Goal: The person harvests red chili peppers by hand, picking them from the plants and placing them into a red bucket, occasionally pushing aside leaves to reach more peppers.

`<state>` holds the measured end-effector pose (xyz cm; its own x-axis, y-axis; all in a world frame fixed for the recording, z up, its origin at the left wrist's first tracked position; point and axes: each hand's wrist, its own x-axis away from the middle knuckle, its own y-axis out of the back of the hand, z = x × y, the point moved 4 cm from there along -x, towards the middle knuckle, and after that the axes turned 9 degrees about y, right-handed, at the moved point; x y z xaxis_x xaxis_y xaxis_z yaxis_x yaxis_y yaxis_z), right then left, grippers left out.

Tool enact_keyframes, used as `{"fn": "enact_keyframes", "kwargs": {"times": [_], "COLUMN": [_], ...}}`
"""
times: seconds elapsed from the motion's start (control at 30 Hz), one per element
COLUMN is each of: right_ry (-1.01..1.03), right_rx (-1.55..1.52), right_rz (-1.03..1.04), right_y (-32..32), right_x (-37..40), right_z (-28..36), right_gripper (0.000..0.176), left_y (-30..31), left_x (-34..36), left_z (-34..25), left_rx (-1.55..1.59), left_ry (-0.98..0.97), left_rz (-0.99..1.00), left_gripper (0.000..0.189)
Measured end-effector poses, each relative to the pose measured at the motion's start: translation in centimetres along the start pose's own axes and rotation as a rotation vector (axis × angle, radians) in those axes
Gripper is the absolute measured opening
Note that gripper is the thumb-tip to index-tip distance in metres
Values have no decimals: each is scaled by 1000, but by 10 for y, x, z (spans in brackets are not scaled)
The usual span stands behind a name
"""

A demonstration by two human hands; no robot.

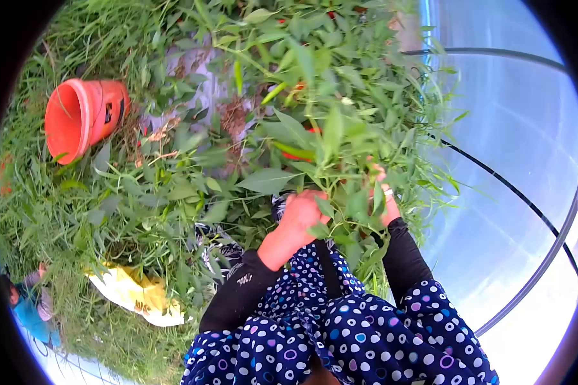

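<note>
My left hand is among the leaves of a green pepper plant, its fingers curled; what they hold, if anything, is hidden by foliage. On the right, my right hand, with a ring on one finger, is partly covered by leaves, and its fingertips are hard to make out. Long green peppers hang above the hands. A red object shows behind leaves just above my left hand.
An orange-red bucket lies tilted in the grass at the upper left. A yellow and white sack rests at the lower left, near another person in blue. Plastic sheeting with dark hoops stands at the right.
</note>
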<state>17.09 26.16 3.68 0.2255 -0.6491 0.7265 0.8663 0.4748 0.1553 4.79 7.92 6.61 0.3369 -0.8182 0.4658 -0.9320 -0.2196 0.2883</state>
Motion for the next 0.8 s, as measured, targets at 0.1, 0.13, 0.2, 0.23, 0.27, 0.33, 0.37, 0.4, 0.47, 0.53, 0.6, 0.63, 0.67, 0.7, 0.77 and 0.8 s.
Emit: {"fn": "enact_keyframes", "kwargs": {"times": [0.1, 0.13, 0.2, 0.23, 0.27, 0.33, 0.37, 0.4, 0.47, 0.53, 0.6, 0.63, 0.67, 0.7, 0.77, 0.8], "right_ry": [79, 114, 203, 289, 642, 594, 548, 545, 973, 936, 884, 820, 654, 566, 529, 527], "right_rx": [-58, -60, -39, 48, 532, 431, 328, 332, 836, 944, 1123, 1282, 1375, 1390, 1407, 1448], "right_rz": [144, 185, 255, 297, 271, 231, 180, 189, 61, 144, 259, 272, 298, 298, 392, 402], "right_y": [-7, -8, -8, -9, -6, -10, -14, -22, -40, -59, -78, -87, -95, -97, -100, -97], "right_x": [12, 18, 38, 50, 61, 96, 111, 121, 151, 158, 143, 127, 109, 88, 50, 32], "right_z": [28, 36, 51, 59, 69, 89, 105, 120, 158, 168, 156, 145, 136, 120, 102, 91], "right_gripper": [33, 34, 35, 36, 42, 44, 46, 46, 53, 55, 60, 67, 74, 74, 71, 64], "left_y": [9, 14, 12, 10, 11, 10, 8, 21, 28, 29, 8, -4, -5, -8, -13, -17], "left_x": [-5, -5, -7, -9, -9, -12, -12, -2, -7, -5, -15, -18, -17, -15, -17, -17], "left_z": [-24, -33, -47, -52, -55, -59, -62, -70, -88, -89, -84, -81, -85, -85, -80, -76], "left_rx": [-134, -120, -74, -21, 33, 110, 181, 81, 5, -39, -280, -515, -619, -615, -443, -358], "left_ry": [268, 235, 259, 282, 303, 263, 210, -26, 80, 0, 76, 145, 96, 101, 80, 67], "left_rz": [55, -42, -55, -66, -75, -24, 30, -148, -108, -99, 98, 290, 352, 348, 189, 111], "left_gripper": [20, 17, 16, 15, 14, 14, 15, 19, 17, 18, 23, 29, 38, 38, 31, 29]}}
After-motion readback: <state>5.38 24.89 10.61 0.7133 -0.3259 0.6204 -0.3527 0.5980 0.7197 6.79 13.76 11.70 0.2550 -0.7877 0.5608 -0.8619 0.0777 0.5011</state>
